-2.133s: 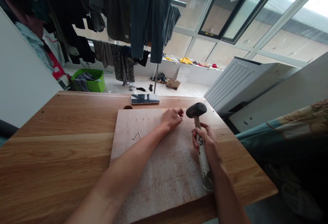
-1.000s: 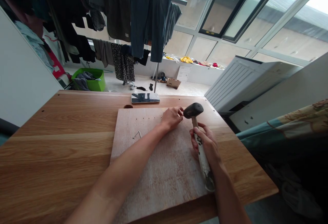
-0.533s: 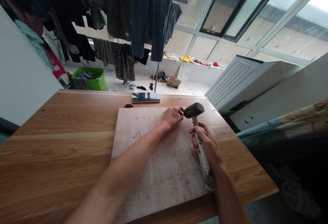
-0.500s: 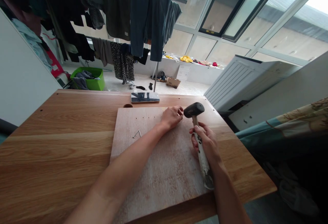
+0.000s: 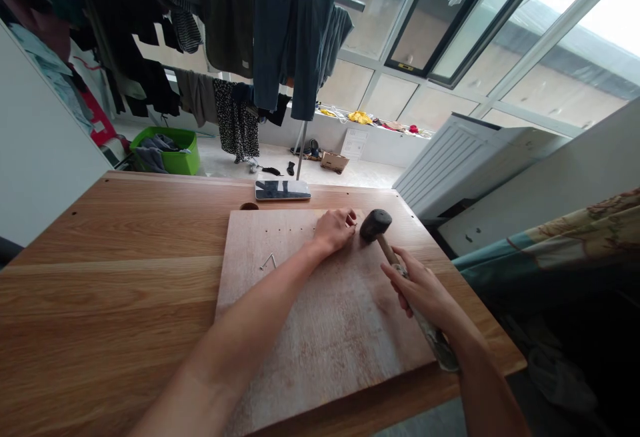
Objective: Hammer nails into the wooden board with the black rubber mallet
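Observation:
A pale plywood board (image 5: 320,317) lies on a wooden table (image 5: 110,290). My left hand (image 5: 335,230) rests near the board's far edge, its fingers pinched on a small nail that is barely visible. My right hand (image 5: 423,290) is closed round the worn handle of a hammer (image 5: 376,224). The black hammer head sits low over the board, just right of my left fingertips. A row of small nail heads (image 5: 290,230) runs along the far edge left of my hand. Loose nails (image 5: 268,262) lie on the board's left part.
A phone (image 5: 283,189) lies at the table's far edge, with a small round hole (image 5: 249,207) beside the board. Clothes hang on a rack (image 5: 280,37) behind. A green basket (image 5: 167,151) stands on the floor, and white panels (image 5: 465,157) lean at the right.
The hammer head has dropped from its raised position toward the board beside my left fingers. My right hand has swung out to the right and lower. My left hand has stayed in place.

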The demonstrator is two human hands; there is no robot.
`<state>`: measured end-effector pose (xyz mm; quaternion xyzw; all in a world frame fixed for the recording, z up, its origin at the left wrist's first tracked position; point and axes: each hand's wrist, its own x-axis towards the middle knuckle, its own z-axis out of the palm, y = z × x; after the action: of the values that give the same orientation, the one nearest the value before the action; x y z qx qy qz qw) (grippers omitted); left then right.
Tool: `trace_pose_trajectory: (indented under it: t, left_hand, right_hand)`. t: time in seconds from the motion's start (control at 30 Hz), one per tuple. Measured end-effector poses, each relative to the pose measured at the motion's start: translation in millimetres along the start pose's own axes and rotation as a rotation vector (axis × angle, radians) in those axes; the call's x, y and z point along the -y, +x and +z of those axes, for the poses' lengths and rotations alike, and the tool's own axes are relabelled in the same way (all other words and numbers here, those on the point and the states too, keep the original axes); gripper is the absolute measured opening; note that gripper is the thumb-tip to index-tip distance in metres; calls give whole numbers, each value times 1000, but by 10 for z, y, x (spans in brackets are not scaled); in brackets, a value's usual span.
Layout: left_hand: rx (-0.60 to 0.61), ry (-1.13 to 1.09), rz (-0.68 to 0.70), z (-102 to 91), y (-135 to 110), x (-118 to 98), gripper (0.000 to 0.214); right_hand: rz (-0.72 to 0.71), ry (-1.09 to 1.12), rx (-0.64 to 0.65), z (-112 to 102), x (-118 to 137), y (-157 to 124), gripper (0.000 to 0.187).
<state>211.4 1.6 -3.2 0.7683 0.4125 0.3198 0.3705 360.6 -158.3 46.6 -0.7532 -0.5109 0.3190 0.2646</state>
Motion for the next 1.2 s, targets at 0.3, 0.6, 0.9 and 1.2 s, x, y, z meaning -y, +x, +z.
trace_pose_trajectory:
  t: [0.3,0.6,0.9,1.2]
  left_hand:
    - [-1,2,-25,-9,1,-10,24]
    - [73,20,-46,-55,30,-27,31]
    - [314,157,2,-659,171,-173,21]
    - [339,372,61,-866,-247,-78,52]
  right_hand:
    - [-107,201,-33,93,212,-34,65]
    - [-98,252,-55,141,109,-55,69]
    - [-24,224,-65,138,-133,-139,58]
    - [-2,225,-123,204,-140,-135,61]
